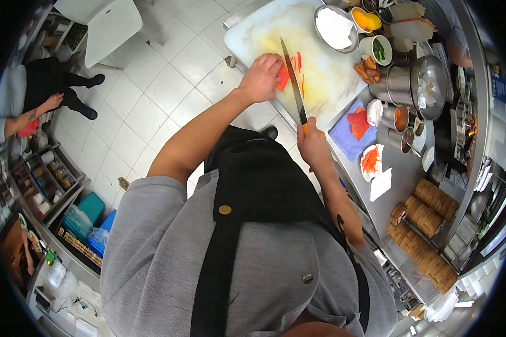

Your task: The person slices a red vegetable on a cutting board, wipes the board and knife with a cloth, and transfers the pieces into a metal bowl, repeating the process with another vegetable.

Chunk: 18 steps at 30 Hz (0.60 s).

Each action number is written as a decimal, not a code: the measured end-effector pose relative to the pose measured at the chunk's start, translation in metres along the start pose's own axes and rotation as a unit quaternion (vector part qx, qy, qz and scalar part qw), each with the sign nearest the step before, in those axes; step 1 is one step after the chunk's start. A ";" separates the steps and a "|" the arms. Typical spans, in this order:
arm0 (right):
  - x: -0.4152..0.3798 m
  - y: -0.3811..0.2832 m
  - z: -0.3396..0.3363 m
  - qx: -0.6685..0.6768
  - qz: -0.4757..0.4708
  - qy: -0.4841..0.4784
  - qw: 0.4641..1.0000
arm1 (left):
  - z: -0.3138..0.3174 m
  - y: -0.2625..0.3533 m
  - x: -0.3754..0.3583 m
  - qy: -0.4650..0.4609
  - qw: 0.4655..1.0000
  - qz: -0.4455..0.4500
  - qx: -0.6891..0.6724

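My right hand [314, 147] grips the yellow handle of a long kitchen knife [293, 78], its blade lying across the white cutting board [247, 36]. On the near side of the board, my left hand [262, 77] has its fingers curled over a flat red-orange piece of food [283, 77], right beside the blade. Several thin red strips [299, 59] lie on the board just past the knife. Yellowish stains mark the board's surface. A larger red-orange slab [358, 123] rests on a folded purple cloth [343, 140] to the right of the board.
Along the counter's back stand a metal bowl with white lining [335, 27], a cup of green pieces [380, 50] and a large pot [388, 87]. Shredded orange food fills a small dish [371, 161]. Stacked bamboo steamers [424, 216] sit rightward. Another person [36, 92] is at far left.
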State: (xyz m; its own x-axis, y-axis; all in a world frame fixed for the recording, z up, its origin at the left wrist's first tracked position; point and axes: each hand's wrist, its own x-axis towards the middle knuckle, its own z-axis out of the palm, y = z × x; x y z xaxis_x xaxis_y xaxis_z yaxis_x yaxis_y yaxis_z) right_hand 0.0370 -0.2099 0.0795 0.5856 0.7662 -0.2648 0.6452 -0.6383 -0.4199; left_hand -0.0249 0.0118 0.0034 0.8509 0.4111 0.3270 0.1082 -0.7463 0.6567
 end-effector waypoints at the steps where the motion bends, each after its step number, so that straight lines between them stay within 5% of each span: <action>1: -0.001 0.000 0.000 0.012 -0.006 0.004 1.000 | 0.000 0.000 0.000 0.002 1.000 0.002 0.004; 18: 0.009 -0.001 0.014 -0.011 0.035 -0.034 0.999 | 0.001 0.003 -0.002 0.002 0.999 0.036 0.030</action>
State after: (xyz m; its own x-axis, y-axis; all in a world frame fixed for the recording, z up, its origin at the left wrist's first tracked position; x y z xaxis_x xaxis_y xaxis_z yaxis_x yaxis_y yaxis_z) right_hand 0.0343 -0.2014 0.0657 0.5945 0.7229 -0.3521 0.6150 -0.6909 -0.3801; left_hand -0.0260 0.0077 0.0040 0.8550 0.3583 0.3748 0.0786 -0.8040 0.5894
